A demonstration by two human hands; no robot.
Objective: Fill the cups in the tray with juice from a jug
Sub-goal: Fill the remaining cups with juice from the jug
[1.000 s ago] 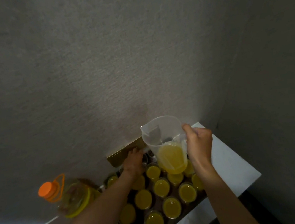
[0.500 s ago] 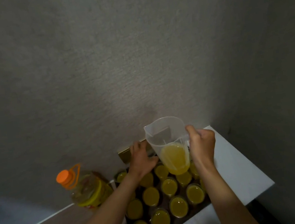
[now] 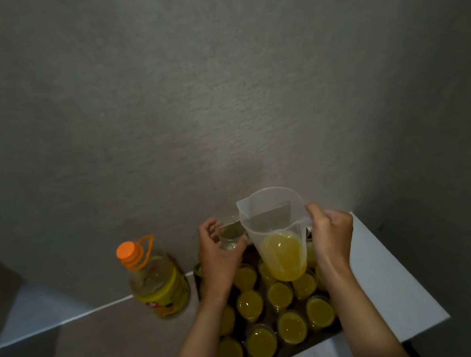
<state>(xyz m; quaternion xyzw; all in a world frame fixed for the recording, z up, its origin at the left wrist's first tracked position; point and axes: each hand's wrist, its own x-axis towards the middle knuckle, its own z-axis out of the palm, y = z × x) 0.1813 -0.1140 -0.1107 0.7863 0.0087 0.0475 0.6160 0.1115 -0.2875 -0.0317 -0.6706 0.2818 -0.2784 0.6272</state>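
Juice cups (image 3: pixel 279 295) in tray (image 3: pixel 322 342), white table (image 3: pixel 389 278), grey wall (image 3: pixel 188 95)

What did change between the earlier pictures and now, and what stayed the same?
The left hand, which lay flat on the tray's far edge, has lifted an empty clear cup and holds it beside the jug's spout. The right hand keeps its grip on the jug's handle, upright, no juice flowing. The filled cups and the bottle stayed put.
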